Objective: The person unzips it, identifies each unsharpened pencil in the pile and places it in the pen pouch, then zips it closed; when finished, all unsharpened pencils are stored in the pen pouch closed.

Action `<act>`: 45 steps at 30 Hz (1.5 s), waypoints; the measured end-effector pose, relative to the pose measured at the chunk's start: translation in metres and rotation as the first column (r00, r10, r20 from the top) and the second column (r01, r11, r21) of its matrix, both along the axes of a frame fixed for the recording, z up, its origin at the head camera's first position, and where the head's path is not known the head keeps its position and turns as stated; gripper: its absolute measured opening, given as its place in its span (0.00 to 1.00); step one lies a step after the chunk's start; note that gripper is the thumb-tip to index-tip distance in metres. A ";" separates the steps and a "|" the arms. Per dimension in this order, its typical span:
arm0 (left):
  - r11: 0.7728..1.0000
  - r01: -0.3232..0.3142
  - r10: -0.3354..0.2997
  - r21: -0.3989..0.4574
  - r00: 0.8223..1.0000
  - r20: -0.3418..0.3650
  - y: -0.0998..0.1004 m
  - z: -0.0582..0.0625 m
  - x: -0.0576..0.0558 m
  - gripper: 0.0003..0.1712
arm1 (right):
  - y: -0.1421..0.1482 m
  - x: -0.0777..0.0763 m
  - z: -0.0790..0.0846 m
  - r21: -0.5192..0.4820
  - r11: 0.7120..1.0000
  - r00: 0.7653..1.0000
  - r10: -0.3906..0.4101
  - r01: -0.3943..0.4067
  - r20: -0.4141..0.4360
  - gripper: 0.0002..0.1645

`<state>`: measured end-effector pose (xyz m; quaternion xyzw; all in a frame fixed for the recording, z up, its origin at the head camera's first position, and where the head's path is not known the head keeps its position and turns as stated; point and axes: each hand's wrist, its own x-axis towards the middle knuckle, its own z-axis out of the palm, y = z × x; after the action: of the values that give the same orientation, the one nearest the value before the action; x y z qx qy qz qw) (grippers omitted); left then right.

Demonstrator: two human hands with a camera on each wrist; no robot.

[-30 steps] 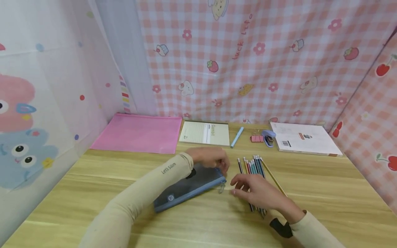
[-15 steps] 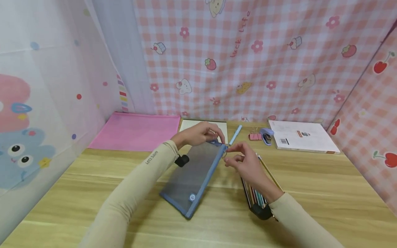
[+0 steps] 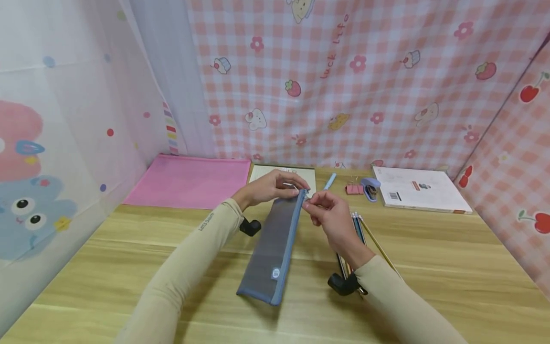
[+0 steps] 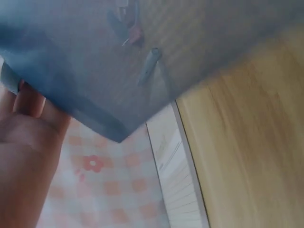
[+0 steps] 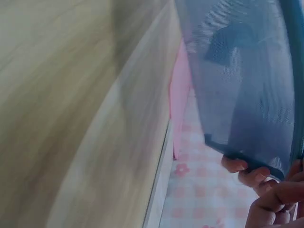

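Note:
A dark, see-through mesh zip pouch with blue trim is held up at a slant, its near end low over the table. My left hand grips its far end; in the left wrist view that hand is partly covered by the mesh. At the far corner of the zip, my right hand pinches the zipper pull, which is mostly hidden by the fingers. The right wrist view has the pouch hanging over the left fingertips, close to my right hand.
Several pencils lie under the right forearm. Along the back are a pink folder, a notepad, a light blue pen, a pink binder clip, a purple stapler and a white book.
The left hand has lifted the pouch's far end and swung it away from me. My right hand has moved from above the pencils to the zip's end and now pinches there.

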<state>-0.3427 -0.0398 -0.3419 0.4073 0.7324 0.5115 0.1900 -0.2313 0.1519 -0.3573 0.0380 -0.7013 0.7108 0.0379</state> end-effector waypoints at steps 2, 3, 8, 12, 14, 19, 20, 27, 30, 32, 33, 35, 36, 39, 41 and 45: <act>1.000 -0.001 0.000 0.024 0.999 0.042 -0.001 -0.001 0.000 0.19 | -0.002 0.000 0.002 -0.002 1.000 1.000 -0.020 0.020 -0.016 0.07; 0.999 -0.003 0.001 0.038 0.998 0.063 -0.001 -0.001 0.000 0.20 | -0.003 0.000 0.002 -0.002 1.000 0.999 -0.026 0.026 -0.021 0.07; 0.995 -0.030 0.021 0.091 0.995 0.102 -0.003 -0.004 0.000 0.20 | -0.004 0.003 0.003 0.091 0.996 0.996 -0.016 0.024 -0.091 0.05; 0.990 -0.057 0.041 0.131 0.992 0.122 -0.002 -0.005 -0.001 0.17 | -0.002 0.005 0.003 0.385 0.915 0.954 -0.001 0.122 -0.300 0.08; 0.987 -0.064 0.046 0.148 0.991 0.127 -0.002 -0.006 -0.002 0.14 | -0.002 0.005 0.003 0.518 0.834 0.920 0.031 0.191 -0.390 0.06; 0.984 -0.072 0.055 0.161 0.992 0.110 -0.003 -0.006 -0.005 0.11 | -0.001 0.005 0.005 0.648 0.746 0.902 0.161 0.154 -0.401 0.07; 0.984 -0.078 0.061 0.162 0.993 0.105 -0.004 -0.006 -0.006 0.11 | -0.001 0.007 0.005 0.656 0.744 0.904 0.182 0.131 -0.387 0.07; 0.973 -0.205 0.196 0.108 0.977 0.090 -0.015 -0.007 -0.018 0.12 | -0.005 0.031 -0.002 0.711 0.703 0.914 0.294 -0.009 -0.279 0.04; 0.971 -0.229 0.223 0.072 0.971 0.086 -0.022 -0.007 -0.022 0.14 | -0.007 0.046 -0.005 0.739 0.670 0.899 0.360 -0.063 -0.249 0.05; 0.968 -0.245 0.239 0.060 0.967 0.087 -0.026 -0.007 -0.024 0.16 | -0.009 0.057 -0.006 0.752 0.651 0.884 0.404 -0.099 -0.234 0.06; 0.965 -0.255 0.249 0.058 0.964 0.090 -0.027 -0.007 -0.025 0.16 | -0.009 0.061 -0.007 0.758 0.643 0.877 0.422 -0.111 -0.230 0.07; 0.959 -0.278 0.272 0.061 0.957 0.098 -0.030 -0.007 -0.027 0.16 | -0.010 0.071 -0.007 0.766 0.630 0.864 0.449 -0.124 -0.229 0.07; 0.956 -0.286 0.278 0.070 0.954 0.109 -0.031 -0.007 -0.028 0.16 | -0.010 0.076 -0.007 0.769 0.626 0.859 0.459 -0.131 -0.228 0.07; 0.948 -0.302 0.288 0.101 0.948 0.134 -0.033 -0.008 -0.030 0.15 | -0.012 0.091 -0.006 0.786 0.601 0.844 0.489 -0.142 -0.222 0.07; 0.942 -0.309 0.288 0.132 0.945 0.158 -0.035 -0.008 -0.032 0.13 | -0.013 0.101 -0.006 0.809 0.573 0.826 0.514 -0.131 -0.231 0.07; 0.939 -0.296 0.262 0.176 0.946 0.193 -0.038 -0.007 -0.032 0.11 | -0.014 0.119 -0.005 0.858 0.508 0.781 0.565 -0.075 -0.267 0.12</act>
<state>-0.3750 -0.0779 -0.3493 0.2721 0.7085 0.6374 0.1333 -0.1118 0.1375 -0.3626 0.3752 -0.8862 0.2640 0.0646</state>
